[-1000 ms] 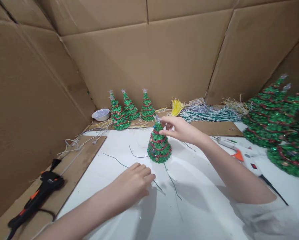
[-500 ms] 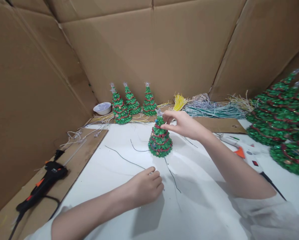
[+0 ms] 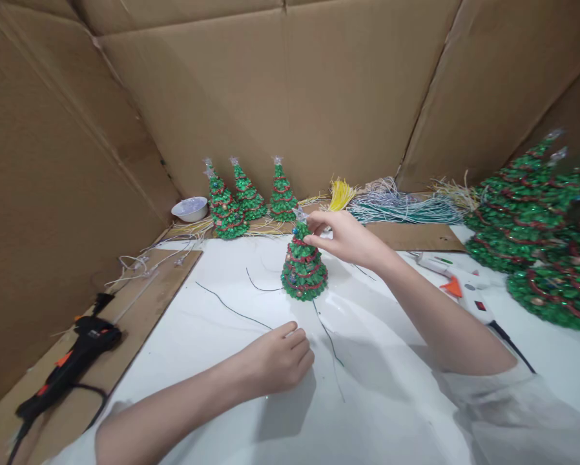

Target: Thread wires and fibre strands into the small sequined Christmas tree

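A small beaded Christmas tree [image 3: 303, 271], green with red garland and a clear star [image 3: 300, 215] on top, stands upright on the white table. My right hand [image 3: 338, 236] is closed at its tip, thumb and fingers just below and beside the star. In front of the tree, my left hand [image 3: 283, 358] is curled with knuckles up; whatever its fingers hold, if anything, is hidden. Thin dark green wires lie around the tree's foot: one wire [image 3: 232, 306] runs toward my left hand, another wire [image 3: 327, 332] points toward me.
Several finished trees [image 3: 229, 210] stand at the back beside a white bowl [image 3: 190, 210]. Larger trees [image 3: 517, 206] are at right. A black glue gun [image 3: 79, 355] lies on cardboard at left, a white glue gun [image 3: 464, 294] at right. Wire bundles [image 3: 401, 208] line the cardboard wall.
The view has shifted slightly, so everything sits a little further left. Both hands keep nearly the same pose around the tree.
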`<state>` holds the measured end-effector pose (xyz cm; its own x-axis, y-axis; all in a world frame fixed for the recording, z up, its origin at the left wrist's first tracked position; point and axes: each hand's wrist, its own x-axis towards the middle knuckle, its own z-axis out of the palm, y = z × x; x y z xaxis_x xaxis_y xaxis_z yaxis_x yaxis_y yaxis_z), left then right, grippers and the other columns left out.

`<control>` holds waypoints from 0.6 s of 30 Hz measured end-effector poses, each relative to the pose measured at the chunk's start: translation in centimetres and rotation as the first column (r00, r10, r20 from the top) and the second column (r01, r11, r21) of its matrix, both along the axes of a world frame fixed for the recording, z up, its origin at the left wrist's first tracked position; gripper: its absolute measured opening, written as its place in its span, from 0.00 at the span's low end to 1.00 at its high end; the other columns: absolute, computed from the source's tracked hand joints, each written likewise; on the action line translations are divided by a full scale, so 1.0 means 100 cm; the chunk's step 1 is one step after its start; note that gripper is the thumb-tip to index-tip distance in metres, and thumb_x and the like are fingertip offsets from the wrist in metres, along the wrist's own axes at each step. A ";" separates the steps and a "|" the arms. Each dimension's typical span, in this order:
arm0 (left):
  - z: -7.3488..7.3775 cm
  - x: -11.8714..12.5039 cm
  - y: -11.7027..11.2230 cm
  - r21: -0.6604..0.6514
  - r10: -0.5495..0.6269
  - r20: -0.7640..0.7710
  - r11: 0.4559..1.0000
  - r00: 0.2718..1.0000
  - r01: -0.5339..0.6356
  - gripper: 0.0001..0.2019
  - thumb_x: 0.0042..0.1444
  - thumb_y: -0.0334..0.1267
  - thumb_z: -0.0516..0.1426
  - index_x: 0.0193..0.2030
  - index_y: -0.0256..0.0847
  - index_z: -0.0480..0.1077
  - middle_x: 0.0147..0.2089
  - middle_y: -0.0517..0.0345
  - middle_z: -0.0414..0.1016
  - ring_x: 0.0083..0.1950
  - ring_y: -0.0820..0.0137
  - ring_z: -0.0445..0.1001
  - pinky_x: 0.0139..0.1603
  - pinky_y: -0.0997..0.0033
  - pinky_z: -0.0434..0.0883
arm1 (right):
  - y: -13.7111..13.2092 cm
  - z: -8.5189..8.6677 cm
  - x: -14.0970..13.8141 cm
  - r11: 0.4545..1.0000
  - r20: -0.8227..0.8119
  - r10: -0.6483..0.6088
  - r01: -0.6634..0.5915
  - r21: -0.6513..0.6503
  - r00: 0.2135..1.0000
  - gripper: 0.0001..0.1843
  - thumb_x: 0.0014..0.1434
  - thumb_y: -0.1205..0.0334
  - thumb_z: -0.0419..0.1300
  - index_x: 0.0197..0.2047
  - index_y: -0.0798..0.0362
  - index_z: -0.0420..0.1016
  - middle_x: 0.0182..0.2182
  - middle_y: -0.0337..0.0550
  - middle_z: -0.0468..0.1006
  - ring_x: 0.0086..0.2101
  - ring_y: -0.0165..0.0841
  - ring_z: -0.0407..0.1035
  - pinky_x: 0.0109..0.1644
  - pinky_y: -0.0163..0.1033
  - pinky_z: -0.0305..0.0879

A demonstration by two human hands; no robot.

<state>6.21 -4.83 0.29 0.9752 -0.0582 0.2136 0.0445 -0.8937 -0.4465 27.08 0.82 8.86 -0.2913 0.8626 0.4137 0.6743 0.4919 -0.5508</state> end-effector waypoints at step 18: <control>0.001 0.001 -0.001 0.021 -0.025 0.028 0.999 0.999 0.025 0.09 0.52 0.25 0.53 0.22 0.35 0.64 0.21 0.57 0.64 0.26 0.70 0.62 0.31 0.68 0.60 | 0.001 -0.006 -0.006 0.994 0.014 -0.108 0.108 0.005 0.994 0.02 0.53 0.65 0.55 0.31 0.54 0.65 0.31 0.41 0.75 0.35 0.35 0.69 0.46 0.45 0.51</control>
